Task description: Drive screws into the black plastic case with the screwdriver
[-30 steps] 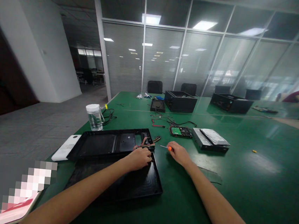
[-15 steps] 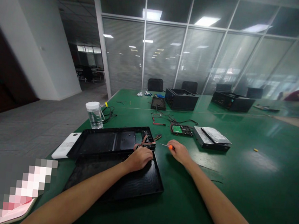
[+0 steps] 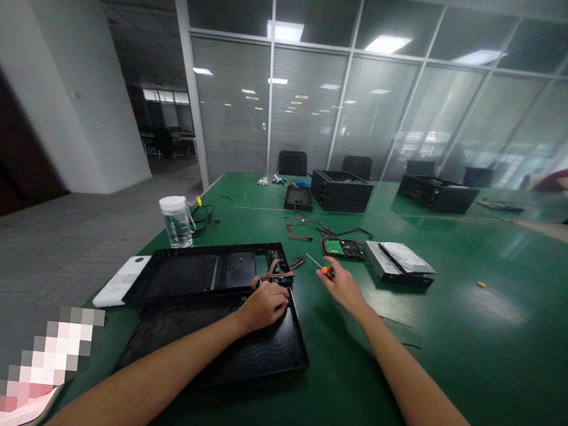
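Observation:
My right hand [image 3: 340, 285] grips a screwdriver [image 3: 327, 271] with an orange handle end; its thin shaft points up and left, and the index finger is lifted. My left hand [image 3: 266, 303] is closed over the right part of a shallow black panel [image 3: 260, 358], near its upper edge; whatever its fingers pinch is hidden. Behind that panel lies a second black panel [image 3: 193, 269], a frame with an opening at its right end. A bundle of striped ribbon wires [image 3: 278, 276] rests there, just beyond my left hand.
Beyond my hands lie a hard drive with a green board [image 3: 341, 248], a silver disc drive [image 3: 399, 264], and red and black cables [image 3: 299, 236]. A water bottle [image 3: 176, 221] stands at the left edge. Two black computer cases [image 3: 341, 192] sit farther back. A person is at far right.
The screwdriver in my right hand has swung from nearly level to tilted, its tip moving up, and the index finger has extended. My left hand stays in about the same place.

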`<control>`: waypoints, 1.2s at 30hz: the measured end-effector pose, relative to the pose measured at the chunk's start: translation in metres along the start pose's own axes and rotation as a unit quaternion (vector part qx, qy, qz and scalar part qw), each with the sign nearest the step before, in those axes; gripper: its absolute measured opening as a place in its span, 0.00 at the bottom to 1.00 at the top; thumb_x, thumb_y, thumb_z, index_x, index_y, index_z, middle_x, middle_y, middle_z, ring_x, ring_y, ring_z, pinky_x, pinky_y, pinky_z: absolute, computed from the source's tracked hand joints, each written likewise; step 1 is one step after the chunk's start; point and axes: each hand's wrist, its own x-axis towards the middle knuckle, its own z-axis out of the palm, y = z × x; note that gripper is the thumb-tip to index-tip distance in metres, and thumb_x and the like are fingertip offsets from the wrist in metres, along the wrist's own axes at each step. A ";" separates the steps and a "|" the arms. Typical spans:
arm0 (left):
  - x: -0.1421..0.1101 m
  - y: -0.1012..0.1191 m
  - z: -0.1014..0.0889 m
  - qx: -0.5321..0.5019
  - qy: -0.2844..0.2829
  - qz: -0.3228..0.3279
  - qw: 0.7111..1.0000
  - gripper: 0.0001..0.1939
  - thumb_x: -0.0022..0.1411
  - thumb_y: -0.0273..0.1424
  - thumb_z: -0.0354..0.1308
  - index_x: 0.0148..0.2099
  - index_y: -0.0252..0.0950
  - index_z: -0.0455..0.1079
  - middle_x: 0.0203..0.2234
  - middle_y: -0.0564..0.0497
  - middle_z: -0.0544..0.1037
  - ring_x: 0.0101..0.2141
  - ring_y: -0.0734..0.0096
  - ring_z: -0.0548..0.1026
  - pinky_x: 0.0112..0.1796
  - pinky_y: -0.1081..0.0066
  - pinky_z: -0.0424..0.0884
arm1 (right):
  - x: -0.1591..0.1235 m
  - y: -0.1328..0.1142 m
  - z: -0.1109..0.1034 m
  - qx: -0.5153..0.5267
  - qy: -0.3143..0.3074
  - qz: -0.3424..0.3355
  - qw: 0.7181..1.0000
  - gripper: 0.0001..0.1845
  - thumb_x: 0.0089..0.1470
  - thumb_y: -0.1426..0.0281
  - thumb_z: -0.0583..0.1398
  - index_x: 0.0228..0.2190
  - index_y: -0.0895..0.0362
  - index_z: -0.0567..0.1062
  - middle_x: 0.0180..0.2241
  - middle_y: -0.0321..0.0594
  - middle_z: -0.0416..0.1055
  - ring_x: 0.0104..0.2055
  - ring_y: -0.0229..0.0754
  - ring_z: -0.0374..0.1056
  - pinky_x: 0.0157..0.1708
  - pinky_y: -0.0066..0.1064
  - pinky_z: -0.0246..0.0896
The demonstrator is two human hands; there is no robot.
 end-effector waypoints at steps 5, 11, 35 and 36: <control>0.000 0.001 0.001 -0.015 -0.002 -0.015 1.000 0.05 0.59 0.24 0.50 0.35 0.35 0.67 0.37 0.49 0.73 0.41 0.68 0.69 0.42 0.67 0.61 | 0.009 0.001 -0.013 0.136 -0.010 0.136 0.981 0.21 0.43 0.68 0.56 0.42 0.56 0.59 0.24 0.31 0.63 0.20 0.35 0.60 0.20 0.27 0.56; -0.001 0.002 0.002 -0.043 0.023 -0.074 0.996 0.16 0.57 0.26 0.52 0.49 0.34 0.60 0.36 0.49 0.73 0.37 0.67 0.70 0.42 0.66 0.63 | 0.012 -0.013 -0.039 0.264 -0.008 0.095 0.960 0.16 0.50 0.59 0.54 0.34 0.58 0.67 0.19 0.30 0.61 0.17 0.32 0.55 0.17 0.24 0.50; -0.004 0.000 0.006 -0.044 0.037 -0.070 0.996 0.22 0.58 0.26 0.52 0.54 0.34 0.54 0.39 0.47 0.73 0.42 0.64 0.70 0.45 0.63 0.63 | -0.006 -0.039 -0.020 -0.035 0.052 -0.084 0.994 0.14 0.53 0.60 0.52 0.26 0.56 0.71 0.19 0.34 0.68 0.22 0.36 0.62 0.25 0.25 0.52; -0.004 0.000 0.006 -0.043 0.038 -0.067 0.996 0.22 0.58 0.26 0.52 0.54 0.34 0.54 0.39 0.47 0.73 0.42 0.64 0.70 0.45 0.63 0.63 | -0.006 -0.039 -0.021 -0.040 0.050 -0.087 0.994 0.15 0.53 0.60 0.52 0.27 0.55 0.71 0.20 0.34 0.68 0.22 0.36 0.63 0.25 0.25 0.52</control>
